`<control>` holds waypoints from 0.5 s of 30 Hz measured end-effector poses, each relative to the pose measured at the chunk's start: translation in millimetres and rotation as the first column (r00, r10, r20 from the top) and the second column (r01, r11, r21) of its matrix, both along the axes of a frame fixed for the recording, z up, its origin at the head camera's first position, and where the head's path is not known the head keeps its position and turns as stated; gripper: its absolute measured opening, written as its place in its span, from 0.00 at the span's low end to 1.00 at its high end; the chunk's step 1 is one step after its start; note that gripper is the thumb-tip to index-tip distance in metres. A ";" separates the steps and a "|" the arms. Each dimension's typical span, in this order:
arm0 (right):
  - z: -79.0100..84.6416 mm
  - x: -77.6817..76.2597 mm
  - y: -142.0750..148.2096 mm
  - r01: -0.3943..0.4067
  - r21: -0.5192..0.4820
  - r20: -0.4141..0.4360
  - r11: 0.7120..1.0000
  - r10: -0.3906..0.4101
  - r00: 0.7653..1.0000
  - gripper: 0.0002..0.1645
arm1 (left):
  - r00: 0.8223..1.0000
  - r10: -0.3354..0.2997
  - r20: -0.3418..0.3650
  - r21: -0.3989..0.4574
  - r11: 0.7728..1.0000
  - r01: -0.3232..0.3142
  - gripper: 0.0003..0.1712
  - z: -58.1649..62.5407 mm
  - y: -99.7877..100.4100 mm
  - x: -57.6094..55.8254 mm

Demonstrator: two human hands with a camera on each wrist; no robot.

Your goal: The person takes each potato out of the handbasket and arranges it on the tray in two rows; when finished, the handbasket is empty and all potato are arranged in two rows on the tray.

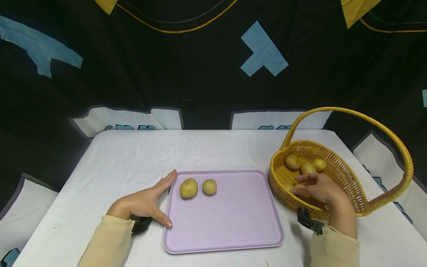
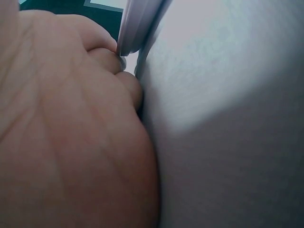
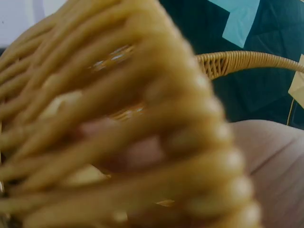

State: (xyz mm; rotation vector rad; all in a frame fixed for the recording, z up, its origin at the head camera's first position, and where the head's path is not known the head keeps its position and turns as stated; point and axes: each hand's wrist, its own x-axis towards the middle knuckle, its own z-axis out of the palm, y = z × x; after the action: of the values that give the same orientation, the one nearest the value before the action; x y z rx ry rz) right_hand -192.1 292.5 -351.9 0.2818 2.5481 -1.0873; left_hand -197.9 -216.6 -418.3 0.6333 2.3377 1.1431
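Note:
A lilac tray (image 1: 227, 222) lies on the table with two potatoes, a larger potato (image 1: 188, 188) and a smaller potato (image 1: 209, 187), near its upper left corner. Against the tray's left rim rests my left hand (image 1: 146, 200), fingers extended and thumb spread over the near part of the edge. My right hand (image 1: 321, 191) reaches inside a yellow wicker basket (image 1: 347, 178), its curled fingers gripping a potato (image 1: 301, 190) that they partly cover. Other potatoes, including one at the back (image 1: 292, 162), lie around it. In the right wrist view the basket wall (image 3: 142, 118) hides most of the fingers.
The basket's tall handle (image 1: 383, 128) arches over its right side. A white cloth (image 1: 213, 148) covers the table. Behind the table hangs a dark curtain (image 1: 200, 74) with blue and yellow shapes.

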 end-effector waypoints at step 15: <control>-1.1 -1.2 2.9 -0.056 0.071 -0.025 0.996 0.058 0.998 0.41 | 1.000 0.004 0.003 -0.009 1.000 -0.004 0.87 -0.5 -0.4 -0.4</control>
State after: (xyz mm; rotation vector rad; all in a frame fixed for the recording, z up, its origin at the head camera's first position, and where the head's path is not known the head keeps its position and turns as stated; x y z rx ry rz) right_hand -193.4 295.4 -352.9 0.2122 2.6049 -0.9886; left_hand -198.2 -217.1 -418.8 0.6241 2.3416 1.1337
